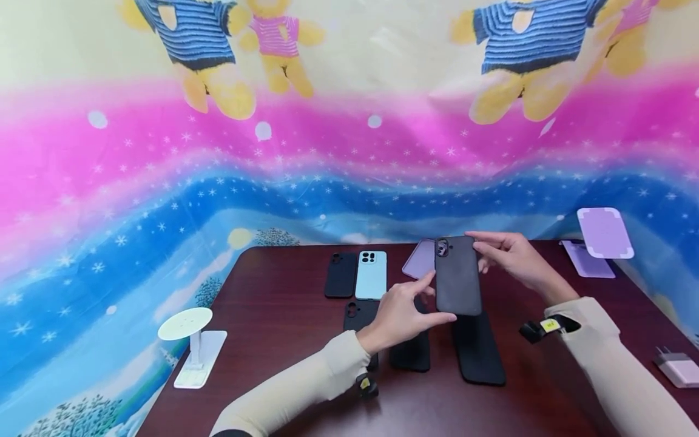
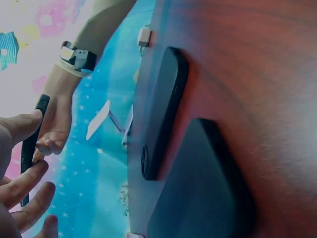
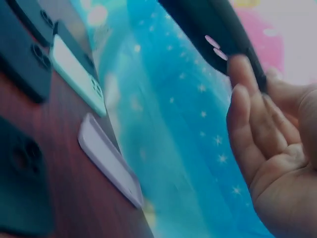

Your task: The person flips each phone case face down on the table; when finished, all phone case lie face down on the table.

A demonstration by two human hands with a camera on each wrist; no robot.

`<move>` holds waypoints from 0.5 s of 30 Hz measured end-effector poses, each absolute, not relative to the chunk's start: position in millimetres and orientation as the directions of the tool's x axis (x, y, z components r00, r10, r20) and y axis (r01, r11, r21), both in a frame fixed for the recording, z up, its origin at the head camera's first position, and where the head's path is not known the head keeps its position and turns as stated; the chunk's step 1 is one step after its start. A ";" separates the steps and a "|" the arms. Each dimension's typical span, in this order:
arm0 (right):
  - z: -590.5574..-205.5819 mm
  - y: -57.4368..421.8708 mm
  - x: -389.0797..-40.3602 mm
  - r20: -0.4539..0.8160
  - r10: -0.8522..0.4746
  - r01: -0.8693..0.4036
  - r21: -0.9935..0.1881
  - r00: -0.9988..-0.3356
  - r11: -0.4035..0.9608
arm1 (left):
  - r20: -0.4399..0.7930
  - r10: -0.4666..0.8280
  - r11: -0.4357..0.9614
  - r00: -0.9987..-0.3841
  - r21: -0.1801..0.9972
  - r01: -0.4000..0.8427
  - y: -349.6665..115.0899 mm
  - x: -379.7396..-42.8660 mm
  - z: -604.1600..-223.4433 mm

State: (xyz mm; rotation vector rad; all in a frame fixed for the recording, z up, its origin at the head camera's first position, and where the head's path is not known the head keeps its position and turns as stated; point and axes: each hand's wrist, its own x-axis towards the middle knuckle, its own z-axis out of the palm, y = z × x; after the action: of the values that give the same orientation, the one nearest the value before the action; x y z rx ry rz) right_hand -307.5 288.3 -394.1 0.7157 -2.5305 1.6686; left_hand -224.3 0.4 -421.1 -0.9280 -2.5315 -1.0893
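Raised over the table is a black phone case (image 1: 459,282) with its camera cutout at the top left; background shows through the holes in the right wrist view. My left hand (image 1: 400,312) grips its lower left, thumb at the bottom edge. At the upper right, my right hand (image 1: 510,260) pinches it between thumb and fingers. Beneath lie more black cases: one (image 1: 482,355) directly below, one (image 1: 412,355) under my left hand, and another (image 1: 357,315) partly hidden by that wrist. Behind them are a black case (image 1: 340,276), a light blue case (image 1: 371,278) and a purple case (image 1: 418,260).
On the table's left stands a white phone stand (image 1: 199,364) with a round top. A purple phone stand (image 1: 605,233) is at the back right, and a white charger plug (image 1: 679,369) lies near the right edge. A patterned cloth (image 1: 349,145) hangs behind the table.
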 end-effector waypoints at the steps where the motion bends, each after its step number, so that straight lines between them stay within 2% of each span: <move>1: -391.8 289.6 -312.3 0.251 -0.363 -0.379 -0.859 -0.897 0.343 | 0.425 0.459 0.526 -0.780 0.578 0.624 3.0 -228.5 -421.1; 4: -389.0 296.3 -327.3 0.199 -0.390 -0.351 -0.861 -0.899 0.369 | 0.368 0.451 0.538 -0.813 0.615 0.576 11.2 -242.8 -423.4; 8: -395.8 311.0 -347.7 0.107 -0.403 -0.280 -0.874 -0.909 0.398 | 0.232 0.440 0.572 -0.867 0.672 0.470 26.6 -261.7 -428.5; 15: -421.2 335.7 -377.0 -0.069 -0.347 -0.103 -0.885 -0.935 0.454 | 0.108 0.437 0.686 -0.893 0.602 0.408 59.9 -296.9 -439.9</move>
State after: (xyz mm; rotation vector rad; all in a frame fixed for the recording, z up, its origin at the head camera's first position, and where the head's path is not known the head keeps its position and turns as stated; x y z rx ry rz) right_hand -377.0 335.7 -421.2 0.4545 -2.8768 1.7223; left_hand -296.9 59.9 -439.9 -0.7330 -2.9252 -1.0274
